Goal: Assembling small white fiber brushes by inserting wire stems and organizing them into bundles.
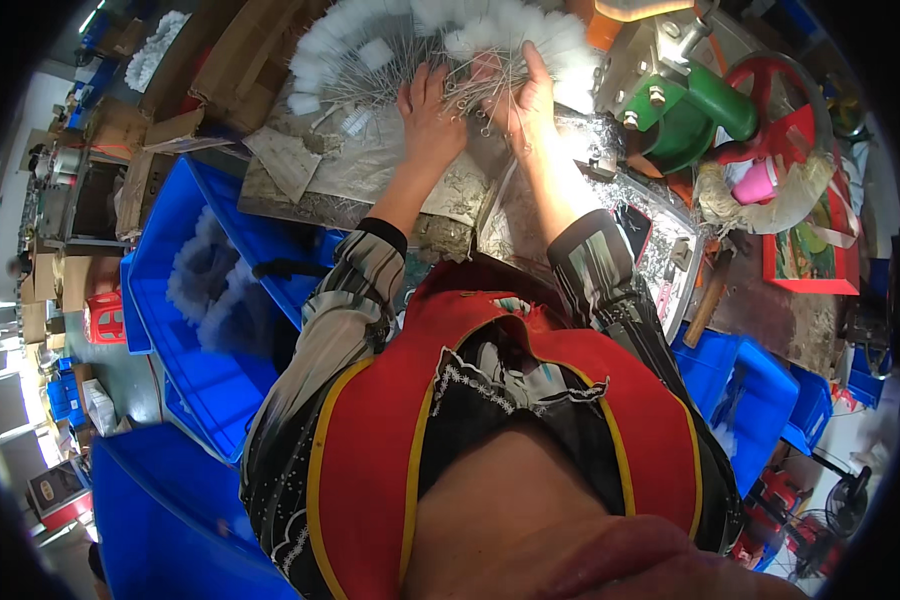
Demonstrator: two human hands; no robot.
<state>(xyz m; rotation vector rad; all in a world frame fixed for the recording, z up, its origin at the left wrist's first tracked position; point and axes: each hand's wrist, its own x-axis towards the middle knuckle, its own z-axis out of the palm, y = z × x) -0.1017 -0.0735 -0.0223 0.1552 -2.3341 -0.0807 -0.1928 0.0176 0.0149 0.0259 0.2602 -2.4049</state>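
A big heap of white bottle brushes [525, 32] with thin twisted-wire stems lies at the far side of the bench. Their stems point toward me, and several end in small loops. My left hand [433, 118] rests at the stems' near side, its fingers apart and reaching among the wires. To its right, my right hand [526, 100] has a bunch of wire stems between its raised thumb and its fingers. The loop ends stick out between both hands. Some fingertips are hidden by the wires.
A green machine [705, 115] with a red handwheel [770, 75] stands right of the brushes. Blue bins [195, 300] flank me on the left, one holding white brushes, with another blue bin [745, 390] at right. Cardboard boxes [235, 65] stand at the far left.
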